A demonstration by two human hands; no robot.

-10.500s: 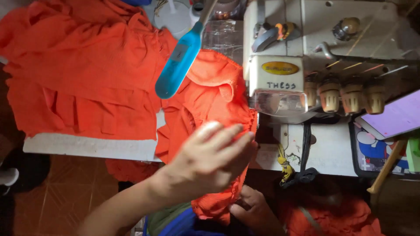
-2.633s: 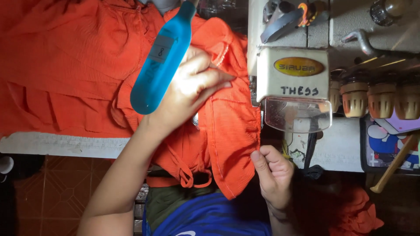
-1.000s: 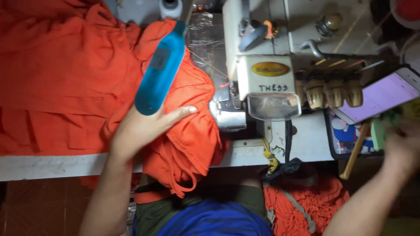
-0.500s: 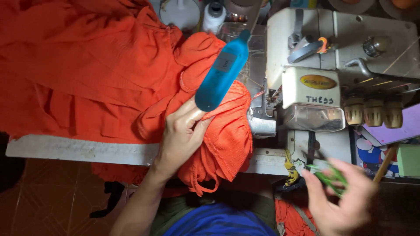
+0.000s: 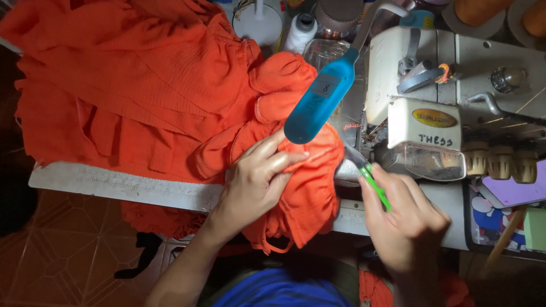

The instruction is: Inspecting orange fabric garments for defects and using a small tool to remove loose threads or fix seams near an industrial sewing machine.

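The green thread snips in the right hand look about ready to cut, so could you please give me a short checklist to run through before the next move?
1. Right hand has a firm hold on the green thread snips: ok.
2. Snip blades point toward the fabric edge beside the sewing machine: ok.
3. Left hand lies flat on the orange fabric, pinning it to the table: ok.
4. Left fingertips clear of the blades: ok, a gap shows.
5. Thread to be cut visible at the blades: cannot tell, too fine and dim.
6. Blue lamp head lights the fabric: ok.
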